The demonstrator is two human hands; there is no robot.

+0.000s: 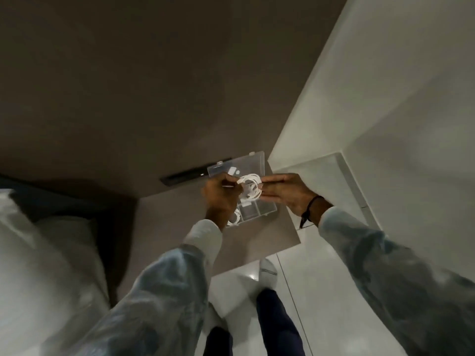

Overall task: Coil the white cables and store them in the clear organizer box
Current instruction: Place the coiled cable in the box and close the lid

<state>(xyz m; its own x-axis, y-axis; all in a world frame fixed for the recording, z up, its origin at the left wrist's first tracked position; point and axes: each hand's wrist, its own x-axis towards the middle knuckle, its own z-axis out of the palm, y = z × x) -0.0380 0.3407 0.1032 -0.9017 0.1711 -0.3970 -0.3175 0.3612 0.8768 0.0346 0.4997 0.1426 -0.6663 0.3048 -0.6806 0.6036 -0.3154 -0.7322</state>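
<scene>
While both hands coil white cable [250,186] | organizer box [267,210] beneath (lid open)

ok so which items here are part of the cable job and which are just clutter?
Job:
- coiled white cable, held between left hand and right hand
- clear organizer box, lid open
- second white coil by the box's near-left corner, partly hidden

Lying about:
- long dark object behind the box
- pillow far left

Coiled cable [250,186] above organizer box [259,210], on table [257,240].
</scene>
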